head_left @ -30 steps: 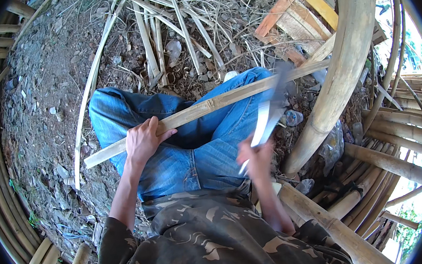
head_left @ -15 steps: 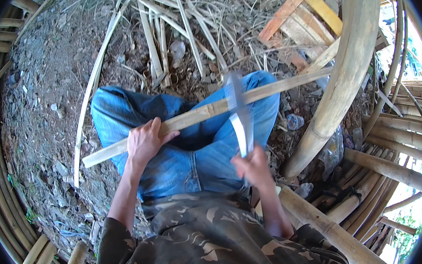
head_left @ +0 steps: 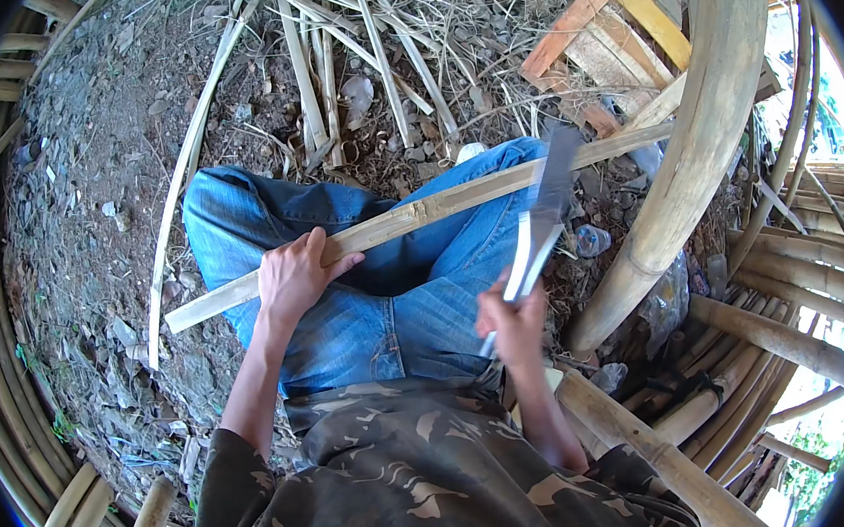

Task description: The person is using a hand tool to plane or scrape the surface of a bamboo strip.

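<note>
A long split bamboo strip (head_left: 408,219) lies slantwise over my crossed legs in blue jeans (head_left: 348,335). Toward its lower left end, my left hand (head_left: 293,275) is closed around it, thumb pointing along the strip. My right hand (head_left: 514,318) grips the pale handle of a machete (head_left: 541,215), held upward over my right thigh. Its broad dark blade is blurred by motion and crosses the strip near the right knee. Whether the edge touches the bamboo I cannot tell.
A thick curved bamboo pole (head_left: 681,181) rises close to the right of the blade. Behind it stands a wooden crate (head_left: 623,35). Thin bamboo strips (head_left: 384,61) lie on the dirt ahead, and a clear plastic cup (head_left: 591,241) sits beside my right knee.
The machete and my right hand have moved to the right along the strip, toward my right knee. My left hand keeps its hold on the bamboo strip, nearly still.
</note>
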